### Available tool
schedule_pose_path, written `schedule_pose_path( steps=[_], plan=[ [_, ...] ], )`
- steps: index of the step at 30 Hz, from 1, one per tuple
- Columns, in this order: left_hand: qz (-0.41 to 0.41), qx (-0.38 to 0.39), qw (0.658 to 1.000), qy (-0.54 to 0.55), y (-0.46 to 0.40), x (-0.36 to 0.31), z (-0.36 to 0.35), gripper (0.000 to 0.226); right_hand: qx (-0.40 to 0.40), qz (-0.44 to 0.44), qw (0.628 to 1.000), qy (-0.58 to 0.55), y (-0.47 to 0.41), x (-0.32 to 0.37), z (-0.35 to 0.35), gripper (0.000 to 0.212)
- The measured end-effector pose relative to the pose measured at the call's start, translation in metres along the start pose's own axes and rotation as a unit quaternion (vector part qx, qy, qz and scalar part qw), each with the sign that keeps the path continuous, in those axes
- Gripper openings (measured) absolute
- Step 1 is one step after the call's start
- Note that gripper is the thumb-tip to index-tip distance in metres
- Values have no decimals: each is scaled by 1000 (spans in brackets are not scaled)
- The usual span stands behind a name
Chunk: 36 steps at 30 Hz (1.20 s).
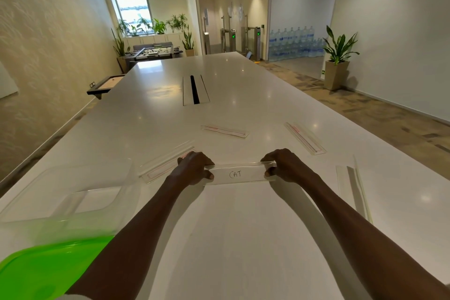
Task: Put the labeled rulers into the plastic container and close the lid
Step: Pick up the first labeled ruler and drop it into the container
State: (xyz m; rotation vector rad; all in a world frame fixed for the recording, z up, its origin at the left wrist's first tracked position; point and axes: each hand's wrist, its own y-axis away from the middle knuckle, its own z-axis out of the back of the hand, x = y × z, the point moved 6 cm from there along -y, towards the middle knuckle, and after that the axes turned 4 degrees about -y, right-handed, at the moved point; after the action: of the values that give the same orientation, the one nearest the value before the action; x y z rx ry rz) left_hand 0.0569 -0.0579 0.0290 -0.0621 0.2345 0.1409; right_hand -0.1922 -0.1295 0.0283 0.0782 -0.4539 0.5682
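Note:
A clear ruler labelled "CAT" [239, 173] is held level just above the white table, crosswise in front of me. My left hand [193, 168] pinches its left end and my right hand [285, 165] pinches its right end. The clear plastic container [73, 192] stands open at the left. Its green lid [48, 268] lies at the near left corner. More clear rulers lie on the table: one beside my left hand [163, 165], one further back [225, 131], one at the right [304, 137], one at the near right [353, 190].
The long white table [243, 238] has a cable slot [194, 90] down its middle, far from my hands. Its right edge runs close past the right-hand rulers. Potted plants, a foosball table and stacked water bottles stand in the room beyond.

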Motion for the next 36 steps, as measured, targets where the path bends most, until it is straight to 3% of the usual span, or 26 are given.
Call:
schedule_pose_path(
  steps=[9, 21, 28, 36],
  plan=[
    [-22, -4, 1000, -8, 5, -3, 8, 36, -14, 4, 1000, 12, 3, 8, 11, 34],
    [-69, -34, 997, 30, 14, 3, 70, 43, -39, 34, 999, -15, -2, 42, 55, 39],
    [-98, -67, 992, 43, 38, 22, 125, 40, -58, 92, 994, -13, -5, 94, 79, 42],
    [-57, -93, 993, 36, 75, 85, 176, 38, -66, 155, 985, -37, -8, 170, 73, 43]
  ],
)
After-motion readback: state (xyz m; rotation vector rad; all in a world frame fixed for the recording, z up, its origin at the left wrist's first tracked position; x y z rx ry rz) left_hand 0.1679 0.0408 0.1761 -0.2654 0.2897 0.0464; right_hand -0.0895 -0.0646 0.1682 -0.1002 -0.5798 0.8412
